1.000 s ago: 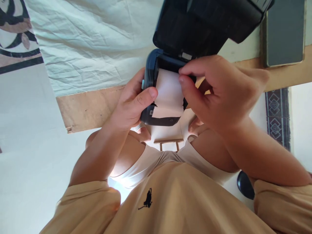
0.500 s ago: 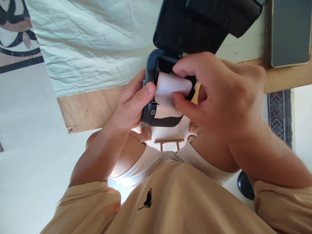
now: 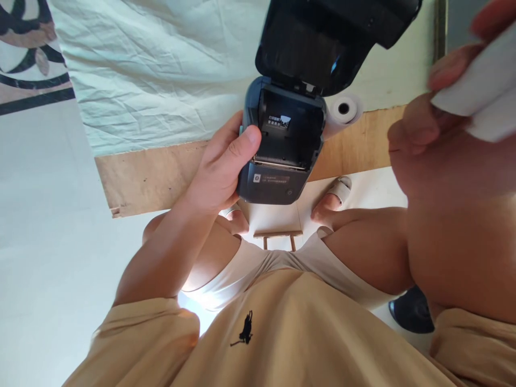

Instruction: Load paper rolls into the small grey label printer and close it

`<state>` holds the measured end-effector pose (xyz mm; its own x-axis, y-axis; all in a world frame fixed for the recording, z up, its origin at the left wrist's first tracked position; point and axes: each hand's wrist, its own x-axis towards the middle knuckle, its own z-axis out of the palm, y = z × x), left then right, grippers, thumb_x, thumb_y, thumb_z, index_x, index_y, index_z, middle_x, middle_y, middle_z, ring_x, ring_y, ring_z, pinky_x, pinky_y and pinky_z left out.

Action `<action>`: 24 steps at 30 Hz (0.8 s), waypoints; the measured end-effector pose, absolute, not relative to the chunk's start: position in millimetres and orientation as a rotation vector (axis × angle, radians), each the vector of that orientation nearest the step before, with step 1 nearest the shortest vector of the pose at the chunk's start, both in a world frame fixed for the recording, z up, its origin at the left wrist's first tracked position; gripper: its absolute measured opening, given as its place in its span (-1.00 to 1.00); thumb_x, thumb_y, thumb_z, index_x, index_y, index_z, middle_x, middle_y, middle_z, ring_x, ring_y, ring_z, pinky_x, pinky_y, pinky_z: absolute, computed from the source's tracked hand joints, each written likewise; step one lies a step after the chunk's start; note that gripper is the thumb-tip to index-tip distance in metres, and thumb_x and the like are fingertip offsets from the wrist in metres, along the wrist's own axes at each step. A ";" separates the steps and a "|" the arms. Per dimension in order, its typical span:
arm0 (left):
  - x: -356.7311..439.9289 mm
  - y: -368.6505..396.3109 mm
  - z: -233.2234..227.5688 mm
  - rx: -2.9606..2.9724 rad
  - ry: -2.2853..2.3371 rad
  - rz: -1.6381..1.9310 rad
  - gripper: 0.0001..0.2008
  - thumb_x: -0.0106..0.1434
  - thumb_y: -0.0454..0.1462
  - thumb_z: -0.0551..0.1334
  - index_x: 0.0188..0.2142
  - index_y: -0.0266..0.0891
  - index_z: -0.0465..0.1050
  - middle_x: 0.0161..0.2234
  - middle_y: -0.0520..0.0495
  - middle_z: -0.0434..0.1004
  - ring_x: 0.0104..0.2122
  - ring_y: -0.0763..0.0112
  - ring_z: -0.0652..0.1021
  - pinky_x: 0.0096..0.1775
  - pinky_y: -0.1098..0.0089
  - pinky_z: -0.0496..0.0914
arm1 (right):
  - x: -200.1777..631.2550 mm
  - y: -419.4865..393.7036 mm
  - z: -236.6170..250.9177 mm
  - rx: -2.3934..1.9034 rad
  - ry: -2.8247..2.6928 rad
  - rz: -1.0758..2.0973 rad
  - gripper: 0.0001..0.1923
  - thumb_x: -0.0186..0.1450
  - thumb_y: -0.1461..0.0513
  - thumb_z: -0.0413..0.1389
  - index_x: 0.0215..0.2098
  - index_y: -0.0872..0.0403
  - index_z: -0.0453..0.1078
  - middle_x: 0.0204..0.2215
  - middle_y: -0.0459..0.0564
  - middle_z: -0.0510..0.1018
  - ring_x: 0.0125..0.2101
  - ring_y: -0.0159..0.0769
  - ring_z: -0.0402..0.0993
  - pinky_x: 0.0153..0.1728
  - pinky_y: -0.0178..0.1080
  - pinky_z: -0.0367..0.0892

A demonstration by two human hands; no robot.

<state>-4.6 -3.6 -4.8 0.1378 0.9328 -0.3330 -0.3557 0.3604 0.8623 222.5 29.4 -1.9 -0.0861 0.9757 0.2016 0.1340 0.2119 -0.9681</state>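
Observation:
My left hand grips the left side of a dark portable label printer, its thumb over the rim. The printer's black lid is swung up and back, and the paper bay inside is bare, with a small printed sticker on its wall. At the right edge, my right hand is closed around a white paper roll, blurred by motion and partly cut off by the frame. Just right of the printer, another white paper roll with a dark core rests near the table edge.
A pale green cloth covers the wooden table. A dark, flat, framed thing lies at the upper right, partly behind my right hand. Below the table edge are my legs and a small wooden stool.
My right hand has lifted the paper roll out of the printer and carried it to the right. That uncovers the bay and the second roll. My left hand keeps its hold.

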 end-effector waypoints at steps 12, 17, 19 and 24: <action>-9.2 -2.1 -8.0 0.759 0.953 1.040 -0.67 0.21 -0.04 0.17 -0.19 -0.20 0.45 -0.35 -0.09 0.55 -0.11 0.25 0.56 -0.33 0.42 0.47 | 216.7 40.4 -23.3 -1.393 -1.435 0.568 -0.74 0.01 0.16 0.15 -0.46 0.09 0.15 -0.58 -0.12 0.24 -0.62 -0.54 0.21 -0.59 -0.34 0.20; -6.1 -1.3 -11.1 0.780 0.944 1.076 -0.68 0.20 -0.04 0.15 -0.15 -0.14 0.44 -0.25 -0.10 0.55 -0.10 0.22 0.55 -0.31 0.37 0.48 | 232.1 48.7 -32.8 -1.629 -1.807 0.177 -0.62 0.06 0.07 0.17 -0.24 0.13 0.33 -0.27 0.03 0.43 -0.32 -0.47 0.29 -0.31 -0.36 0.25; -6.5 -1.0 -12.3 0.793 0.943 1.076 -0.66 0.19 -0.02 0.16 -0.15 -0.14 0.44 -0.23 -0.13 0.55 -0.09 0.19 0.54 -0.31 0.36 0.47 | 235.0 50.8 -38.5 -1.648 -1.854 0.219 -0.56 0.06 0.11 0.17 -0.11 0.09 0.32 -0.20 0.01 0.43 -0.30 -0.48 0.30 -0.31 -0.39 0.26; -10.8 -1.1 -10.5 0.840 0.962 1.046 -0.64 0.20 0.00 0.15 -0.22 -0.22 0.46 -0.25 -0.15 0.55 -0.12 0.16 0.55 -0.48 0.42 0.36 | 232.2 46.0 -34.0 -1.670 -1.900 0.181 -0.42 0.06 0.20 0.16 0.07 0.04 0.23 -0.12 -0.03 0.46 -0.18 -0.41 0.40 -0.16 -0.32 0.28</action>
<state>-10.8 -1.1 -10.5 0.1993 0.9520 -0.2323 -0.3111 0.2863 0.9062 232.2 46.0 -34.0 -0.0324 0.9395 0.3410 0.8584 0.2009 -0.4720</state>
